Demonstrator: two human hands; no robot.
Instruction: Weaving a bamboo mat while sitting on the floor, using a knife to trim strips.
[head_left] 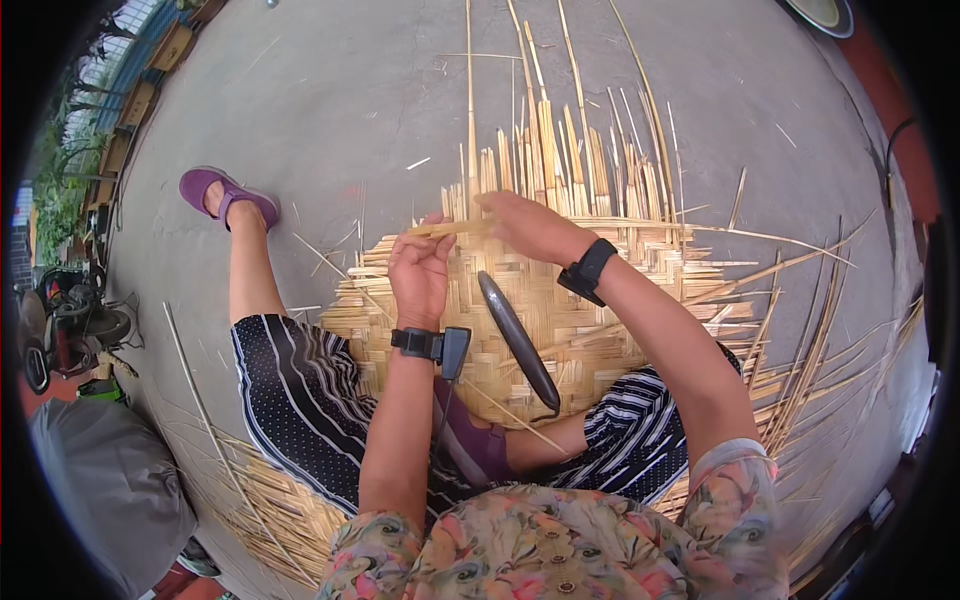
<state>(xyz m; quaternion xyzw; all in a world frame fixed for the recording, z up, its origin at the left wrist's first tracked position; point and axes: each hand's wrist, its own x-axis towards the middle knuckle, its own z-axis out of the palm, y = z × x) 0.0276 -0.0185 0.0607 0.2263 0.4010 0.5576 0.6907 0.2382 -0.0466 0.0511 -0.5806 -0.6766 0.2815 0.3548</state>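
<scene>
A partly woven straw mat [590, 360] lies under me, with long loose pale strips [548, 140] fanning out at its far edge. My left hand [418, 275], palm turned up, has its fingers closed on a flat strip [432, 231] left of the middle. My right hand [535, 228] reaches over the mat beside the other end of that strip; its fingers are blurred by motion, so their grip is unclear. A long dark, smooth bar-like tool [515, 335] rests diagonally on the mat just below and between my hands.
My outstretched leg [250, 270] and folded leg frame the mat. Loose strips [820, 340] spread to the right and more [280, 505] behind me at lower left. A grey covered object [110, 490], a small vehicle [75, 325] and planters [140, 100] line the left side.
</scene>
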